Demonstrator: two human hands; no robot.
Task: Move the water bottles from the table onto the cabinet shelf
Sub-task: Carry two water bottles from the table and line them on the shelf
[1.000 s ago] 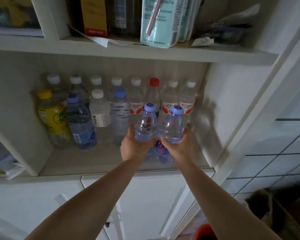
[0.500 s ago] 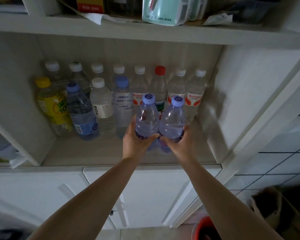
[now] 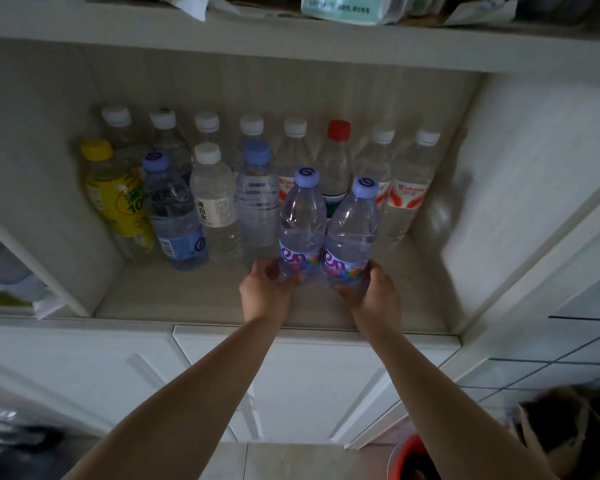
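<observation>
As gripped, both bottles (image 3: 324, 230) upright.

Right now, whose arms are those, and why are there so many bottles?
A person wears a camera on their head, so the picture looks down their own two arms. The left hand holds one purple-capped bottle; the right hand holds its twin. Both bottles stand side by side, touching, at the front of a white cabinet shelf. Behind them are rows of other bottles, among them a yellow-capped bottle and a red-capped bottle.
</observation>
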